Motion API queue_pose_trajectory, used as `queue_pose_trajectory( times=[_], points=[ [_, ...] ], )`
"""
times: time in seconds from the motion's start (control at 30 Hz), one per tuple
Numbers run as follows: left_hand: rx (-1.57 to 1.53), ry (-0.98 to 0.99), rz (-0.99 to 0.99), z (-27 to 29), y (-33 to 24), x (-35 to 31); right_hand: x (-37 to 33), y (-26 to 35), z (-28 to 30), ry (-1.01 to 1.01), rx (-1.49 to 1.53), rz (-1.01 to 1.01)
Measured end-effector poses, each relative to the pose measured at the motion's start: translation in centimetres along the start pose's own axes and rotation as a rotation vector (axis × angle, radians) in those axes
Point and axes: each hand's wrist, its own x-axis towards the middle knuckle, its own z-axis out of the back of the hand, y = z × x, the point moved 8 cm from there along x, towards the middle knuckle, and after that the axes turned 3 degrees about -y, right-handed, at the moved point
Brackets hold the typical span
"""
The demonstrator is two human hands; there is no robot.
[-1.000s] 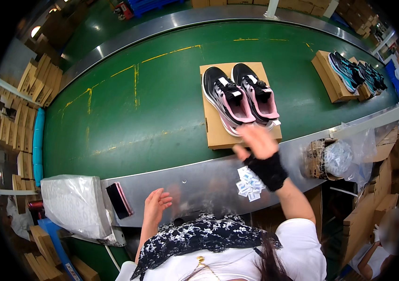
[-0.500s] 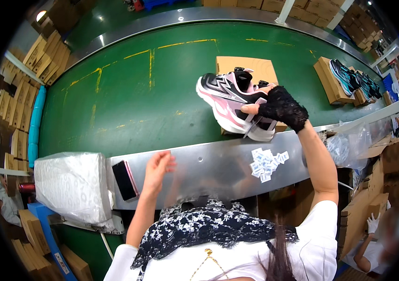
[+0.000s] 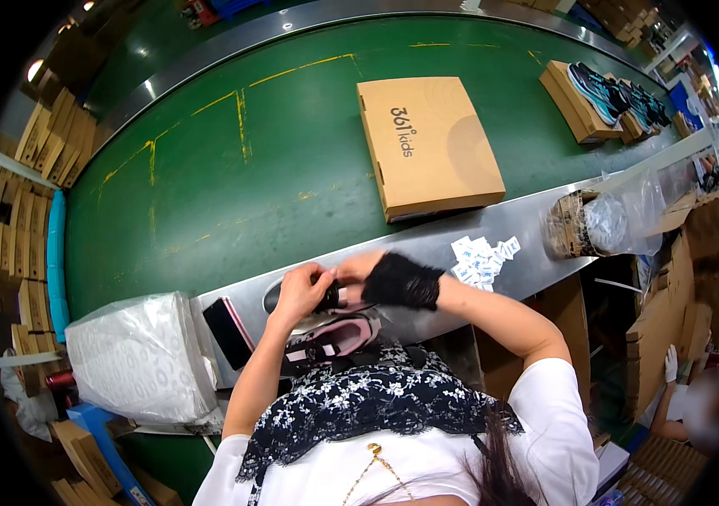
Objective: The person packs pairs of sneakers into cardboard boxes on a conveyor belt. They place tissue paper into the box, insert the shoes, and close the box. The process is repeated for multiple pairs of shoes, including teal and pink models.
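Here, a phone lay on the tabletop; next, the left hand touched two shoes at its near side, the right hand alongside, either grip's closure impossible to tell; then came a box and white packets.

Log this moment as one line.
left hand: at farther shoe; right hand: at farther shoe; nearer shoe: alongside; cardboard box: on green surface

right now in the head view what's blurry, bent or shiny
In the head view, the right hand looks slightly smeared, while the cardboard box is fairly crisp; in that head view, the far metal rail bows into an arc, black fills the corners, and the plastic-wrapped pack catches pale shine.
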Motion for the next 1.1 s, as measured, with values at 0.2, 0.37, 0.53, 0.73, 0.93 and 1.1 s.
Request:
queue_pose_trajectory(
  times=[0.2, 0.37, 0.53, 0.73, 0.93, 1.1],
  points=[
    [0.014, 0.111, 0.017, -0.1, -3.1, 1.5, -4.6, -13.3, 11.1, -0.665, -1.122, -0.343],
    [0.05, -0.37, -0.319, 2.5, -9.5, 2.6, -4.6, -7.4, 12.4, -0.736, -0.881, -0.295],
    [0.602, -0.359, -0.249, 1.4, -8.8, 3.6, -10.8, -4.5, 18.3, -1.168, 0.465, 0.067],
    [0.374, -0.312, -0.076, 2.6, 1.6, 4.0, -25.4, -19.6, 19.0, -1.432, 0.543, -0.638],
    [0.252, -0.496, -0.176, 6.0, 2.7, 1.9, -29.2, -23.0, 11.8, -1.18, -0.434, -1.0],
    [-0.078, -0.705, -0.114, 8.9, 5.0, -2.8, -32.8, -26.8, 10.4, -1.543, 0.531, -0.787]
  ],
)
